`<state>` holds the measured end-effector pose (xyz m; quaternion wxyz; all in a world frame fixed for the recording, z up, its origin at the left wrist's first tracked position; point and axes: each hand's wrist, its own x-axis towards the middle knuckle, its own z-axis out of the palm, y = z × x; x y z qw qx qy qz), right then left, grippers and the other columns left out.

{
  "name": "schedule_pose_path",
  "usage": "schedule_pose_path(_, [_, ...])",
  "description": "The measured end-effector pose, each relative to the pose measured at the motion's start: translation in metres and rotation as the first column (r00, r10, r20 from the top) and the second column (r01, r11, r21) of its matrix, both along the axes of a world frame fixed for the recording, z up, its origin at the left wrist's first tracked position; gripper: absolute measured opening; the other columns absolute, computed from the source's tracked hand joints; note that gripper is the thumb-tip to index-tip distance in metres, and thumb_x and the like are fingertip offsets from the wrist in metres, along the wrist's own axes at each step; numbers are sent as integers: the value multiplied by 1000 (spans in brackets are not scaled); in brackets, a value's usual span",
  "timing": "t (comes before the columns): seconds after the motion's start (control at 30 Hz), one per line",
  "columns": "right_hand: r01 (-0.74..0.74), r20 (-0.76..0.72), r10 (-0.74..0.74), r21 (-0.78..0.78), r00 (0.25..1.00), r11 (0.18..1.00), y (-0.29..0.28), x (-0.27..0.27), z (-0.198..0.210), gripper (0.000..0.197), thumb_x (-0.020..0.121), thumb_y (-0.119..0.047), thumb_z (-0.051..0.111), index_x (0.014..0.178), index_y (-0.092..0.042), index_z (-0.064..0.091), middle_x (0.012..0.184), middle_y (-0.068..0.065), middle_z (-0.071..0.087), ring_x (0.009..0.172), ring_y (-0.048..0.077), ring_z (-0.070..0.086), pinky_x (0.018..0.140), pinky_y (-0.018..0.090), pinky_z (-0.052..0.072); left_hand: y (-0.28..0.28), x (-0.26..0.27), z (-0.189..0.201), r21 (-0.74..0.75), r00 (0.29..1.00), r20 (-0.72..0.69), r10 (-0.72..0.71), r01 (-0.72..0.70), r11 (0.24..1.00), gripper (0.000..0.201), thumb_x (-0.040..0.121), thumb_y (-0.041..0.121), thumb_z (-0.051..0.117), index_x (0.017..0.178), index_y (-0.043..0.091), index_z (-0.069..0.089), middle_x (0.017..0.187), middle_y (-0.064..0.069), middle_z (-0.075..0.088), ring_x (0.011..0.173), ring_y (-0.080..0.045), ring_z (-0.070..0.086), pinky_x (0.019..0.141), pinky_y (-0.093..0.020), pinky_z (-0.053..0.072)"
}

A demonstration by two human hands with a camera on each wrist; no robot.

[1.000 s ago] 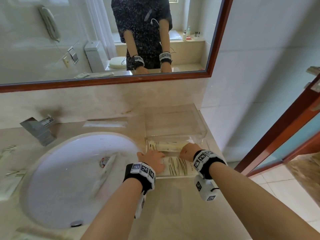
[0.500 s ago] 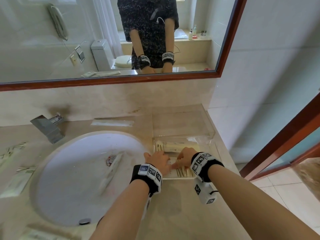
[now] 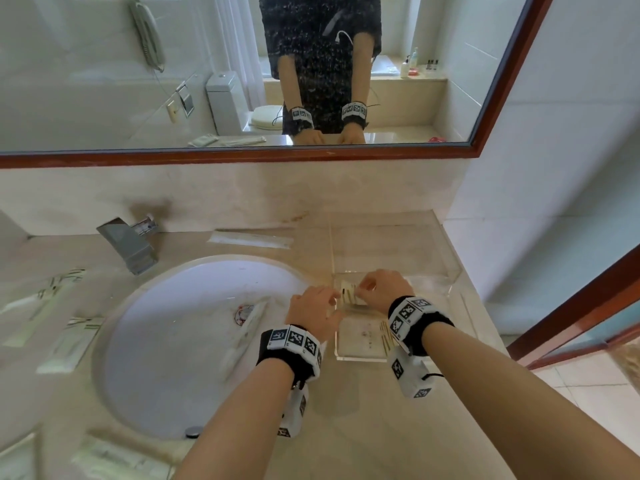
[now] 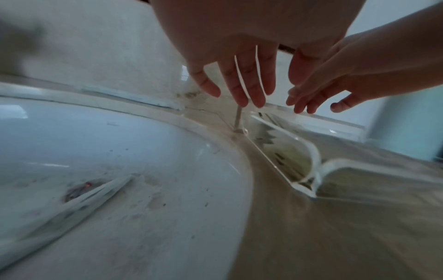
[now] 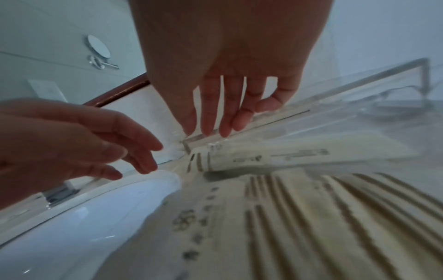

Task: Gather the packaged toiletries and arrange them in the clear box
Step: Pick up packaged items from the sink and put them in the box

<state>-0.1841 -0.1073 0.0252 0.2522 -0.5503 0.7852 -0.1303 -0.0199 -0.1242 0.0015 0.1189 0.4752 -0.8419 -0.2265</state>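
A clear box [image 3: 360, 358] sits on the counter to the right of the sink. A large flat striped packet [image 3: 360, 336] lies in it, with a smaller long packet [image 3: 349, 296] behind. My left hand [image 3: 313, 308] hovers at the box's left wall [image 4: 309, 149] with straight, relaxed fingers [image 4: 239, 94], holding nothing. My right hand [image 3: 379, 289] reaches over the far left corner. Its straight fingertips [image 5: 215, 128] come down at the box's wall [image 5: 275, 117] above the smaller packet [image 5: 299, 153]. The large packet [image 5: 311, 217] fills the near part of the box.
A long packet [image 3: 246, 327] lies in the sink basin [image 3: 173, 341]. Another long packet [image 3: 251, 239] lies behind the sink by the wall. Several packets [image 3: 62, 306] lie left of the basin, and more [image 3: 114, 459] at the front left. The tap [image 3: 130, 244] stands at the back left.
Both hands have left the large flat packet and moved towards the box's far left corner. The right hand has gone furthest, over the smaller packet.
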Motion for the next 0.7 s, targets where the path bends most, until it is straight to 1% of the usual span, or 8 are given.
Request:
schedule_pose_path(0.1, [-15, 41, 18, -70, 999, 997, -15, 22, 4, 24, 89, -27, 56, 100, -12, 71, 104, 5, 71, 96, 21, 65, 90, 35, 54, -12, 20, -5, 17, 998, 5, 59, -59, 998, 30, 91, 26, 50, 119, 21, 56, 114, 5, 64, 110, -15, 55, 100, -35, 40])
schedule_pose_path(0.2, [-26, 73, 34, -104, 997, 994, -32, 44, 3, 23, 89, -26, 57, 99, -12, 71, 104, 6, 71, 98, 23, 65, 91, 36, 53, -25, 44, -15, 12, 989, 114, 97, -99, 995, 30, 92, 23, 45, 121, 21, 54, 119, 5, 62, 114, -17, 54, 98, -36, 42])
schedule_pose_path(0.3, [-42, 74, 52, -131, 996, 991, -52, 68, 1, 21, 87, -23, 58, 94, -10, 72, 100, 9, 72, 95, 26, 66, 88, 35, 54, -38, 73, -24, -6, 953, 267, 141, -145, 989, 31, 92, 23, 42, 121, 22, 54, 124, 4, 59, 117, -18, 52, 97, -38, 43])
schedule_pose_path(0.4, [-58, 67, 70, -167, 995, 984, -73, 90, 0, 22, 87, -20, 57, 91, -4, 72, 96, 12, 72, 92, 29, 66, 85, 37, 54, -51, 99, -33, 17, 924, 345, 165, -182, 983, 31, 92, 21, 43, 121, 21, 55, 127, 2, 57, 122, -20, 49, 101, -39, 38])
schedule_pose_path(0.47, [-50, 63, 63, -190, 996, 981, -87, 103, -2, 24, 87, -18, 56, 89, 0, 70, 95, 14, 70, 90, 31, 65, 83, 38, 54, -59, 113, -41, 36, 907, 388, 164, -193, 981, 31, 93, 22, 42, 121, 21, 54, 130, 1, 55, 124, -21, 47, 100, -40, 39])
schedule_pose_path(0.53, [-42, 62, 56, -205, 996, 978, -103, 115, -8, 23, 87, -19, 56, 84, 0, 70, 93, 13, 69, 88, 30, 64, 83, 40, 54, -68, 126, -49, 56, 890, 426, 159, -202, 978, 32, 93, 22, 41, 124, 22, 52, 137, 4, 50, 127, -19, 44, 99, -41, 40])
schedule_pose_path(0.6, [-42, 61, 56, -203, 997, 978, -118, 127, -14, 22, 87, -20, 56, 84, -3, 70, 92, 12, 69, 85, 27, 62, 82, 39, 53, -77, 137, -58, 91, 879, 455, 143, -206, 974, 37, 93, 22, 42, 129, 23, 47, 140, 4, 48, 127, -20, 44, 98, -42, 40])
schedule_pose_path(0.7, [-55, 18, 59, -195, 998, 979, -139, 141, -24, 23, 87, -21, 54, 85, -5, 71, 95, 10, 68, 93, 28, 61, 81, 36, 52, -91, 150, -68, 142, 872, 472, 127, -217, 966, 44, 93, 19, 43, 137, 26, 39, 138, 1, 50, 127, -22, 45, 97, -44, 39])
